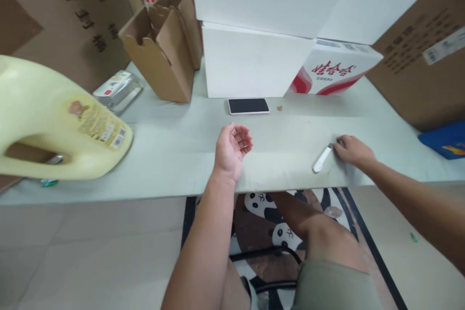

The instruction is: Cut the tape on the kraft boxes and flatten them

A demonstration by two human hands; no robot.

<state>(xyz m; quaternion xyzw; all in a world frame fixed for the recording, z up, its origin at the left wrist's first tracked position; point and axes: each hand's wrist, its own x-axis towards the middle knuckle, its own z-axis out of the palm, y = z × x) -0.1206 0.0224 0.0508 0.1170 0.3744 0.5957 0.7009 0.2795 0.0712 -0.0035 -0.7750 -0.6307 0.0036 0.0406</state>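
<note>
My left hand (233,149) is held over the front of the table, palm turned to the right. Its fingers are loosely curled and slightly apart, with nothing in them. On the right, my right hand (351,149) is closed at the metal end of a small white-handled tool (321,159). The handle points toward the front left, and my fingers cover the far end, so its kind does not show. Beyond my left hand lies a phone (248,106) with a dark screen. A small brown scrap (279,108) is beside the phone.
A large pale-yellow jug (98,131) and a clear container (119,91) occupy the left. Cardboard holders (165,53) and white boxes (250,60) line the back. A red-and-white carton (332,68), a large brown box (425,58) and a blue package (445,140) stand right.
</note>
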